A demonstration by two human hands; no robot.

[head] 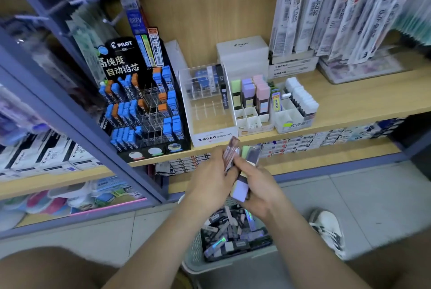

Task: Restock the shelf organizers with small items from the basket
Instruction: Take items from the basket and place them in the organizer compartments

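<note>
1. We are holding both hands together just above the basket (195, 250), which is sitting on the tiled floor below the wooden shelf (361, 100). Working this close to it probably means any dropped piece will be falling back in.
2. Our left hand (211, 172) is closing its grip round a slim pink case (231, 152), fingers curled about its lower half. The case is standing nearly upright with its top tilting toward the shelf. We judge that we are singling it out for sorting by colour.
3. Our right hand (261, 186) is gripping a bundle of pastel cases (241, 190), green, dark and lavender, lying side by side across the palm. The fingers are wrapping them from behind. Held like this, the bundle seems to be serving as a ready stock to draw from one at a time.
4. The cases are looking like flat, rectangular sticks of smooth, hard plastic with matt pastel ends. Motion blur is hiding their print.
5. The basket is pale plastic with a perforated wall. It is holding a loose heap of more cases, grey, lilac and black, some flashing a holographic sheen.
6. On the shelf, the white divided organizer (254, 123) is carrying green, lavender and pink cases upright in colour columns at the back, while its front cells are standing vacant. We are judging this to be the matching home.
7. Just beside it, the clear acrylic organizer (205, 113) is showing thin dividers and few pieces.
</note>
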